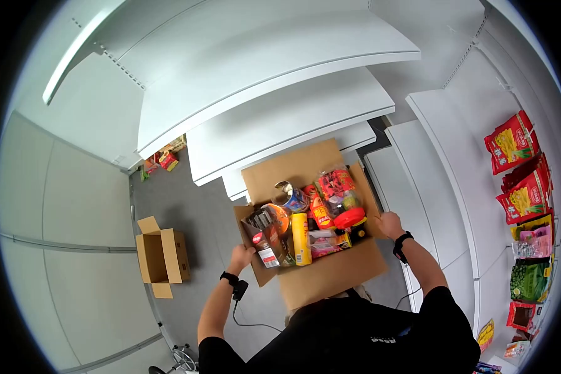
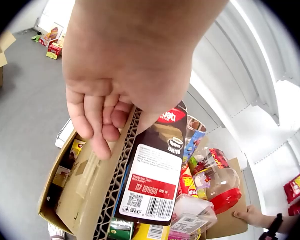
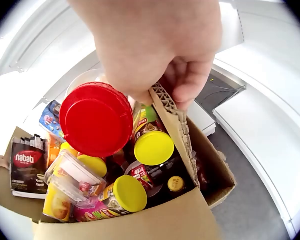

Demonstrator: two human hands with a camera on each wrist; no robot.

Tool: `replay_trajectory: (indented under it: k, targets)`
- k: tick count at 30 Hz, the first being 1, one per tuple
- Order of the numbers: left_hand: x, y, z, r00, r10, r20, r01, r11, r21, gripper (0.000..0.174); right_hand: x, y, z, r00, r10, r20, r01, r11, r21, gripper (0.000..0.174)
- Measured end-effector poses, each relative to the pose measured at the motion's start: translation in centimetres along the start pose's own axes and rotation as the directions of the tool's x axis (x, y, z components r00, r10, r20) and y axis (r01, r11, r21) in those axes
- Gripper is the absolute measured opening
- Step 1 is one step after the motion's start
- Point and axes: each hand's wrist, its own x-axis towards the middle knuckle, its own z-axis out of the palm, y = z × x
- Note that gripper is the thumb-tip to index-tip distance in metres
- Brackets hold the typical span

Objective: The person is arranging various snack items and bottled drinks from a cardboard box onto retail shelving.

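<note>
A cardboard box (image 1: 330, 274) full of snacks is in front of me, flaps spread. My left hand (image 1: 242, 257) grips its left flap, thumb on the inner side and fingers outside in the left wrist view. On the right, my right hand (image 1: 389, 225) pinches the opposite flap (image 3: 176, 127) between thumb and fingers. Close to the left hand stands a dark Nabati wafer box (image 2: 153, 172). A yellow canister (image 1: 301, 239) lies mid-box, and a clear jar with a red lid (image 3: 96, 120) leans near the right hand. Yellow-lidded tubs (image 3: 130, 194) sit lower down.
White shelves (image 1: 293, 118) rise ahead, and more shelves (image 1: 439, 168) run along the right. Red snack bags (image 1: 522, 196) hang at far right. Another open cardboard box (image 1: 162, 255) stands on the grey floor at left. Several packets (image 1: 167, 159) lie by the far shelf corner.
</note>
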Motion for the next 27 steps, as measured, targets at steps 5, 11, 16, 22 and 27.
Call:
replay_trajectory:
  k: [5,11,16,22,27]
  targets:
    - [2.6,1.2,0.2,0.995,-0.015,0.102,0.026,0.994,-0.102,0.041,2.0,2.2,-0.9,0.995,0.087,-0.054,-0.084,0.995,0.056,0.038]
    - [2.2,-0.9,2.4,0.987,-0.042,0.158,0.053,0.997,-0.062,0.043,-0.6,3.1,0.4,0.997,0.078,0.017,-0.079,0.995,0.060,0.041]
    - [1.3,-3.5,3.7,0.991,-0.009,0.135,0.028,0.989,-0.143,0.044,-2.8,3.1,0.7,0.984,0.177,0.024,-0.178,0.981,0.078,0.040]
    - [0.1,-7.3,3.5,0.996,-0.008,0.088,0.038,0.939,-0.341,0.044,-5.6,1.6,3.7,0.957,0.270,-0.109,-0.227,0.926,0.301,0.039]
    - [1.3,-9.5,5.9,0.999,-0.037,-0.019,0.031,0.966,-0.257,0.044,-8.6,2.5,3.2,0.930,0.348,-0.117,-0.222,0.788,0.574,0.040]
